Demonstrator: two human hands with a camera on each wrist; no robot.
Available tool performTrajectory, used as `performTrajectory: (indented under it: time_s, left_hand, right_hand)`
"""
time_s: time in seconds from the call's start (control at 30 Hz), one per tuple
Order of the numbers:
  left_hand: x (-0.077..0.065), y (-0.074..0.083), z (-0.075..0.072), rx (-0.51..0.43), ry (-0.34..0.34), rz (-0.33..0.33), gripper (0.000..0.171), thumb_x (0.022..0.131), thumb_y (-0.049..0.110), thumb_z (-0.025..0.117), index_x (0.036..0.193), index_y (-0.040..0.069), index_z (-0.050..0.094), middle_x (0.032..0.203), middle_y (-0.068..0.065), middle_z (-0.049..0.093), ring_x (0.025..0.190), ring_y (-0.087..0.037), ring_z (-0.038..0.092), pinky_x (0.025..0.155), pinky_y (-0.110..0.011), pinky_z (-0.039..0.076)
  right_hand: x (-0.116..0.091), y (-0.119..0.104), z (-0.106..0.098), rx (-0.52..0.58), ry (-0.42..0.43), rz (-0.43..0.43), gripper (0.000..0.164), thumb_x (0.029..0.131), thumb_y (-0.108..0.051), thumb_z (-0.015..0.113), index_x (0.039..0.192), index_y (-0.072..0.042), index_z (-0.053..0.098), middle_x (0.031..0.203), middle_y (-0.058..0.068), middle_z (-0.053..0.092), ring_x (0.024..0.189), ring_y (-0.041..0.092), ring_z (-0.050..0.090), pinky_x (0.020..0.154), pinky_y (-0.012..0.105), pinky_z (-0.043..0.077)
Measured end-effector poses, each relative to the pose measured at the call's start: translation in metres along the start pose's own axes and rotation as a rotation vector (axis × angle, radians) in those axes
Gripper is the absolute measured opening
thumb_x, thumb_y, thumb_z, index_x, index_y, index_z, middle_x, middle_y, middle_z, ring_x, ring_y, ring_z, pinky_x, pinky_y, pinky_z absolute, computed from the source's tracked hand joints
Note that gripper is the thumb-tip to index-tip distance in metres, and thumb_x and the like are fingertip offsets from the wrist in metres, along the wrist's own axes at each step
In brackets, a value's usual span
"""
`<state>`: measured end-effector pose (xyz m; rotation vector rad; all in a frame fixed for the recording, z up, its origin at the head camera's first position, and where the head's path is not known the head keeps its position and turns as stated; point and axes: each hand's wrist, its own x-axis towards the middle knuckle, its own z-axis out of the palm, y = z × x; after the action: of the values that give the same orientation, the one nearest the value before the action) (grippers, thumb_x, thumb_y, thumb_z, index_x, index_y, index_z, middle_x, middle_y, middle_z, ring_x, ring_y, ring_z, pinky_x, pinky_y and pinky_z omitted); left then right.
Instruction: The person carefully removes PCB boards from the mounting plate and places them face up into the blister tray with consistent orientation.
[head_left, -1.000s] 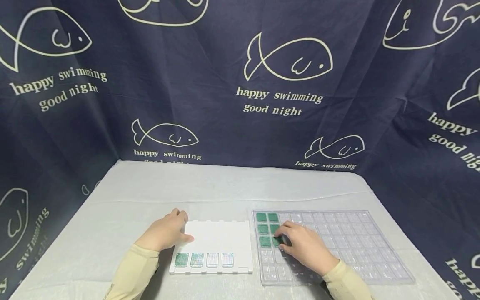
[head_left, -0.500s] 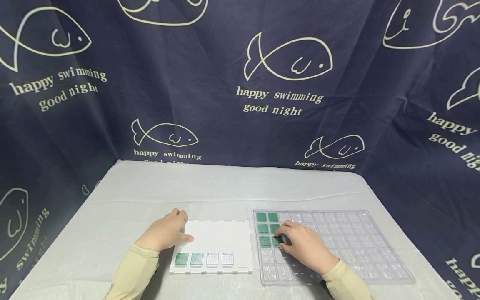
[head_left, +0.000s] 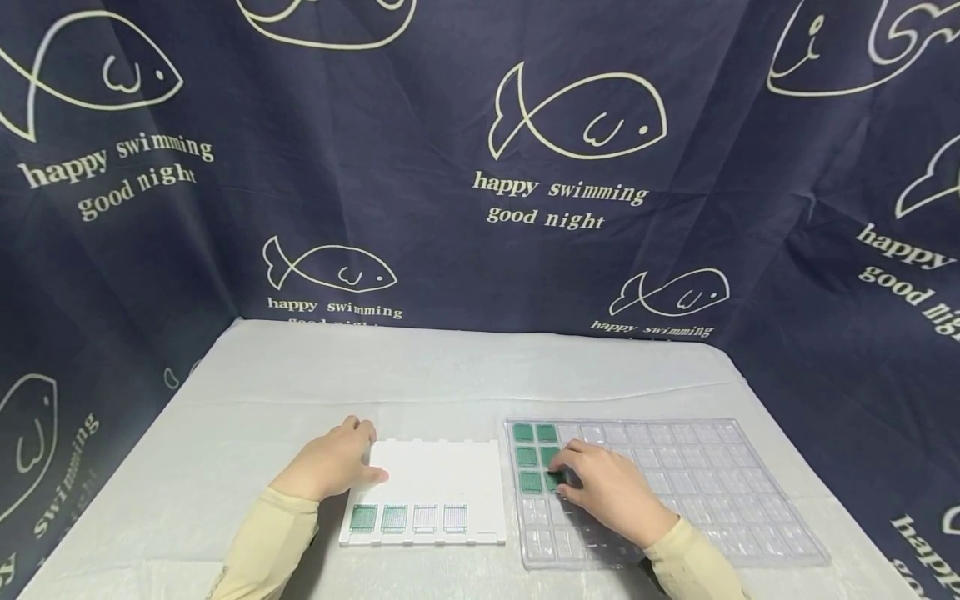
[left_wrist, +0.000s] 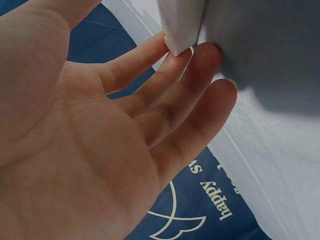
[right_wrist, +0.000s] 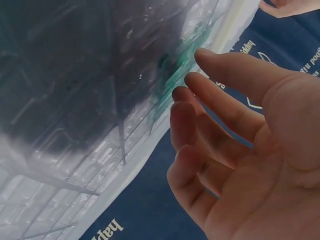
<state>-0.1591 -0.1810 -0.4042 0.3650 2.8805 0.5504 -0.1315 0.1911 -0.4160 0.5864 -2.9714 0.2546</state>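
The fingers of the right hand (head_left: 611,493) are held loosely curved, thumb and forefinger apart, at a green square (head_left: 553,483) in the clear tray (head_left: 660,459), partly hidden by the hand; contact cannot be told. By the extended fingers of the left hand (head_left: 330,463), the white board (head_left: 442,472), bearing four gridded squares (head_left: 394,518), is touched at its left side; both carriers are laid on the table (head_left: 450,367) before a fish-printed cloth (head_left: 420,142).

Clear tray (head_left: 675,479), nearest tabletop's (head_left: 465,367) right edge: several compartments hidden beneath right grip (head_left: 611,496). Green board (head_left: 552,483) at that grip: partly covered, hold on it unclear. White plate (head_left: 442,475): far-left corner hidden behind left grip (head_left: 330,467). Four gridded pieces (head_left: 394,518): markings too small to read. Tabletop: near edge cut off. Green patches (right_wrist: 177,72), right wrist view: blurred.
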Motion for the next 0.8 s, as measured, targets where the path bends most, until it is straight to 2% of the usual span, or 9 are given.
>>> performTrajectory:
  time_s: [0.43,0.8]
  left_hand:
    - [0.0,0.0,0.0,0.009,0.004,0.012,0.052,0.08,0.033,0.085,0.113,0.002,0.06,0.1,-0.009,0.056,0.082,-0.02,0.053,0.077,-0.046,0.053]
    - [-0.001,0.0,-0.001,0.006,-0.005,0.004,0.053,0.08,0.033,0.085,0.114,0.002,0.06,0.101,-0.009,0.056,0.083,-0.02,0.054,0.078,-0.046,0.053]
  right_hand:
    - [0.002,-0.01,-0.006,0.001,-0.01,-0.027,0.026,0.079,-0.023,0.086,0.103,-0.023,0.076,0.1,-0.012,0.071,0.085,0.011,0.07,0.07,0.03,0.057]
    - [0.002,-0.022,-0.009,-0.033,0.055,-0.045,0.034,0.08,-0.028,0.085,0.111,-0.02,0.074,0.106,-0.007,0.073,0.091,0.015,0.073,0.076,0.035,0.06]
